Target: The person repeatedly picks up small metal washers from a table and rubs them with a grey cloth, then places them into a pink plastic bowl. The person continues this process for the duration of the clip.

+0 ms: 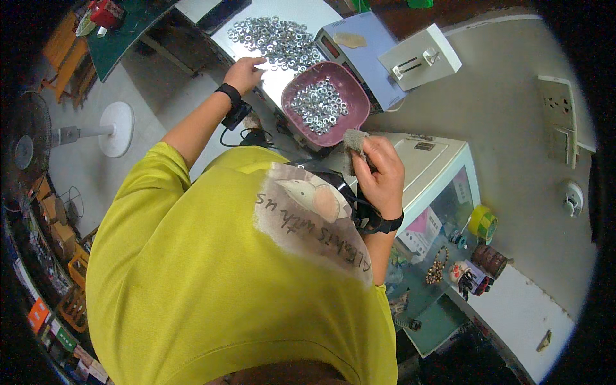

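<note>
A loose spread of shiny metal hex nuts (276, 41) lies on a white work surface (308, 9). My left hand (244, 74) is at the near left edge of that spread, fingers bent and fingertips by the surface; whether a nut is between them cannot be told. A pink plastic basin (358, 98) with more metal nuts (320, 106) in it stands at the surface's near end. My right hand (382, 168) holds a crumpled grey cloth (355, 144) between thumb and fingers, just beside the basin's near right rim.
A light blue electronic device (358, 33) with a display stands right of the nuts, a pale box (421, 57) against it. A cream cabinet (428, 149) is at the right, near a glass-topped desk. A pedestal fan (115, 129) and a green table (130, 29) are at the left.
</note>
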Motion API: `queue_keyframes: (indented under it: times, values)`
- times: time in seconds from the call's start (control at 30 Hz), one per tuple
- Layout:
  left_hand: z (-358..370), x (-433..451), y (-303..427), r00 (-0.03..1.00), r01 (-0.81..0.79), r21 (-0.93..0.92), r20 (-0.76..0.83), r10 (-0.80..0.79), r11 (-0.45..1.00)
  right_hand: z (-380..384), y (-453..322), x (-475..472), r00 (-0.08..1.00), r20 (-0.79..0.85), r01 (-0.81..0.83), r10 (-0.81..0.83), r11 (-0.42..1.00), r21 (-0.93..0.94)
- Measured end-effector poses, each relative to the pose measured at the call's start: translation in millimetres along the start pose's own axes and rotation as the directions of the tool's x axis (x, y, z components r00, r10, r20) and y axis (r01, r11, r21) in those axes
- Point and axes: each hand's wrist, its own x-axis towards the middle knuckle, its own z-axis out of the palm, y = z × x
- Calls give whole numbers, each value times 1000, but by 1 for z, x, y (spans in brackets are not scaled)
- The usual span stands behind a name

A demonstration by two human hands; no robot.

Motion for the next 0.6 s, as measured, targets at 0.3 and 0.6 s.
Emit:
queue_keyframes:
  times: [0.3, 0.6]
  values:
    - [10, 18, -26, 1000, 13, 181, 16, -16, 983, -3, 4, 3, 1000, 20, -17, 18, 1000, -24]
    - [14, 23, -33, 998, 12, 275, 60, -29, 961, -6, 5, -1, 999, 14, -40, 40, 999, -16]
